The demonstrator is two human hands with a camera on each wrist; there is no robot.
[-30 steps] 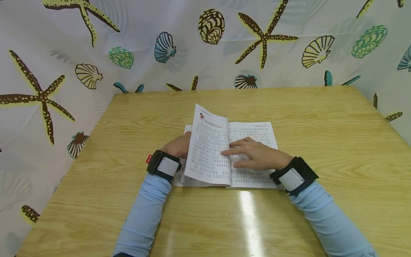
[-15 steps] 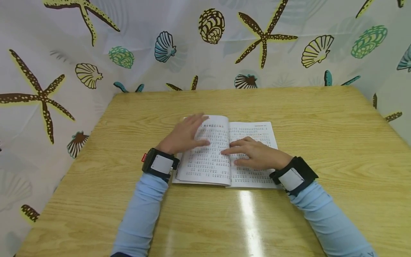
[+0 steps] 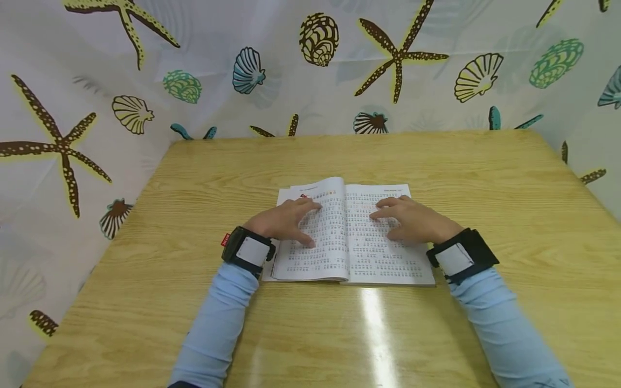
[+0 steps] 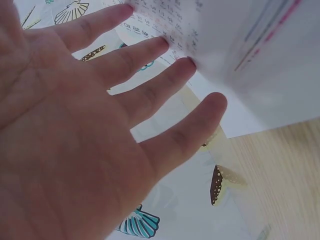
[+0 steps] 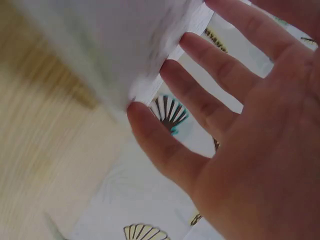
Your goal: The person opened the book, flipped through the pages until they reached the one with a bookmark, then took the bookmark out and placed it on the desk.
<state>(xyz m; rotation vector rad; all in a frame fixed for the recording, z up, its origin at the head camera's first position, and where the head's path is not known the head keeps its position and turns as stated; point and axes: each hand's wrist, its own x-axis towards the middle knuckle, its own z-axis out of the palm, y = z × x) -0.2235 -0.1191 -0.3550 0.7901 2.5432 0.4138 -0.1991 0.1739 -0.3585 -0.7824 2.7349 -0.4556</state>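
An open book (image 3: 368,258) with lines of printed characters lies on the wooden table in the head view. My left hand (image 3: 286,220) rests over its left page (image 3: 310,264), fingers spread and fingertips on the paper. That page bows up slightly toward the spine. Over the right page lies my right hand (image 3: 419,220), its fingers apart and bent a little at the page. In the left wrist view the fingers (image 4: 150,95) reach toward the printed paper. The right wrist view has the fingertips (image 5: 170,70) right at the book's page.
The wooden table (image 3: 218,167) surrounds the book on all sides. Behind it and at the left hangs a white cloth (image 3: 204,32) printed with shells and starfish. Both wrists wear black straps (image 3: 463,256) over light blue sleeves.
A raised page has come down onto the left side. My left hand came from behind it to on top and slid slightly down. My right hand moved right, away from the spine.
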